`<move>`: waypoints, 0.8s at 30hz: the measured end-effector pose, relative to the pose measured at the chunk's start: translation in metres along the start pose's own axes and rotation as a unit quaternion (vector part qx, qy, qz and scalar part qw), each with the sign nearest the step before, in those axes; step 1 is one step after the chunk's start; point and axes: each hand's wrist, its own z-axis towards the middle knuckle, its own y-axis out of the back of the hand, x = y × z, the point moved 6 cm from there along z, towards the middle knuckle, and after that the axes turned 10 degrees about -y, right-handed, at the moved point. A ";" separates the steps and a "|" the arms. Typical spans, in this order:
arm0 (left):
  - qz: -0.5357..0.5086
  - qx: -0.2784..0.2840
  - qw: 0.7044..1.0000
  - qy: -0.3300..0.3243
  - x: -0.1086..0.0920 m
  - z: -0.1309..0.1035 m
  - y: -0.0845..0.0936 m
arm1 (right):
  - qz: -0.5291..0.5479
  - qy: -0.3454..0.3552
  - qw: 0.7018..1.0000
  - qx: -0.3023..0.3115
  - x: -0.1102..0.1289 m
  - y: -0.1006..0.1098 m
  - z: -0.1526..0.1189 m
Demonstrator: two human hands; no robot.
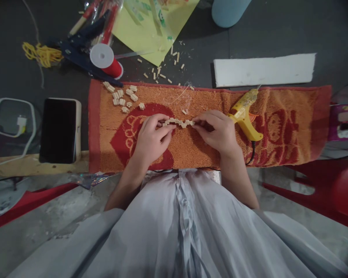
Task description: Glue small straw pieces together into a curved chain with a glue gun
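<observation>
A curved strip of small pale pieces (178, 122) spans the gap between my hands, above an orange and red towel (203, 154). My left hand (154, 137) pinches its left end between thumb and fingers. At the other end, the fingertips of my right hand (216, 129) are closed on the strip. Several small bundles of pale short sticks (121, 98) lie on the towel's upper left part. Just right of my right hand rests a yellow glue gun (245, 114), its nozzle pointing away from me.
Loose stick bits (159, 73) are scattered beyond the towel, by a yellow-green sheet (150, 34). A red thread spool (106, 60) stands near a dark blue tool (75, 50). A black-screened phone (59, 129) lies left; a white strip (263, 69) lies back right.
</observation>
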 end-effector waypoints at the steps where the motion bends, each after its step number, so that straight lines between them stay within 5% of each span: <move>1: -0.003 -0.002 1.000 -0.001 0.000 0.000 0.000 | -0.001 -0.003 1.000 0.003 0.000 0.000 0.000; 24: 0.001 0.008 1.000 0.010 0.001 0.000 -0.001 | 0.010 0.007 1.000 0.004 -0.001 0.000 -0.001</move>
